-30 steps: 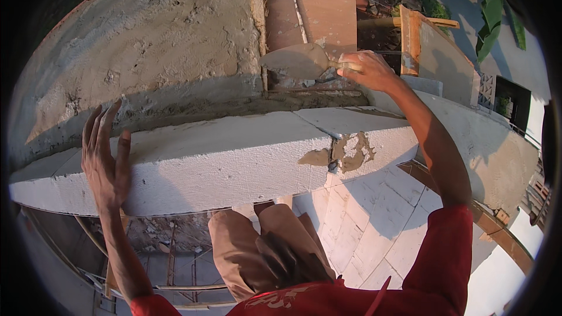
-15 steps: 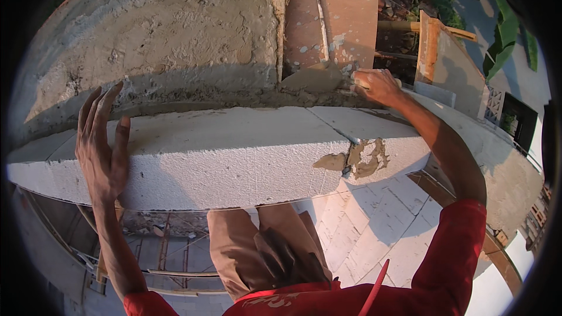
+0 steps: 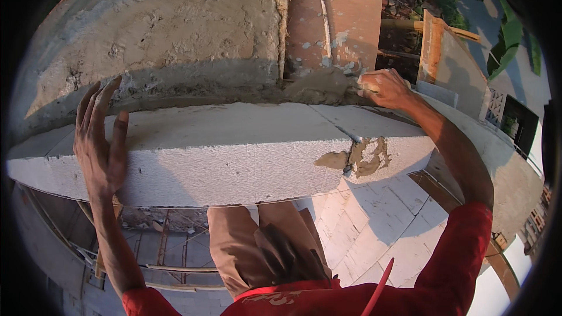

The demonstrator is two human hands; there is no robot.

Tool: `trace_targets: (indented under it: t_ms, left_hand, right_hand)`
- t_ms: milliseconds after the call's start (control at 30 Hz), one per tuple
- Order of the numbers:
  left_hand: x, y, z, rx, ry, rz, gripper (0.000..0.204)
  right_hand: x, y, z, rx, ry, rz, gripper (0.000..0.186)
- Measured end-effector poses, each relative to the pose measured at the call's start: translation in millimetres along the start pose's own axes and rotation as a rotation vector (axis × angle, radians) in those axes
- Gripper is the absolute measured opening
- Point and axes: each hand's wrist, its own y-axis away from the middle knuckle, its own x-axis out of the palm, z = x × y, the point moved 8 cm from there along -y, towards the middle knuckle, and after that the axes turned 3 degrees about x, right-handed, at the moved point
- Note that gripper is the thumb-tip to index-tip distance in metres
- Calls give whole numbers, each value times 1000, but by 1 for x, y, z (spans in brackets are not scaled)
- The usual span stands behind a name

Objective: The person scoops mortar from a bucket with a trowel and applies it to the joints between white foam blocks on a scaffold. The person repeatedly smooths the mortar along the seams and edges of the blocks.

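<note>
A long white lightweight block (image 3: 246, 172) runs across the middle, with mortar smeared at its right-hand joint. My left hand (image 3: 100, 140) rests open against the block's left part, fingertips up beside the rough cement slab (image 3: 181, 17). My right hand (image 3: 383, 89) grips the handle of a trowel (image 3: 322, 86), whose blade lies in wet grey mortar just behind the block's right end; the blade is mostly hidden by mortar. A dark band of mortar (image 3: 211, 96) runs along the block's back edge.
Behind are a pinkish board (image 3: 351, 11), a timber-edged panel (image 3: 453, 58), rubble and plants (image 3: 506, 38). At the lower right are white blocks (image 3: 386, 228) and a brown beam. Lower left, below me, are bamboo or timber poles (image 3: 181, 268) over a lower level. My legs show below the block.
The trowel blade has moved down and toward the block into the mortar, with my right hand lower. My left hand stays on the block. The view has shifted slightly.
</note>
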Motion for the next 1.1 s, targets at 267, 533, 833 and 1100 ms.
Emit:
trace_targets:
  t_ms: [267, 533, 833, 1100]
  left_hand:
    - [2, 2, 6, 21, 1, -16, 51]
    - [6, 4, 10, 44, -66, -27, 50]
    - [2, 4, 3, 59, -17, -20, 49]
    - [3, 5, 2, 74, -34, -13, 50]
  right_hand:
    - [-64, 38, 23, -71, -100, -162, 48]
    - [-132, 95, 79, -16, -393, -377, 44]
    - [-44, 243, 151, 199, -1427, -546, 43]
    - [100, 235, 233, 395, -1723, -1199, 28]
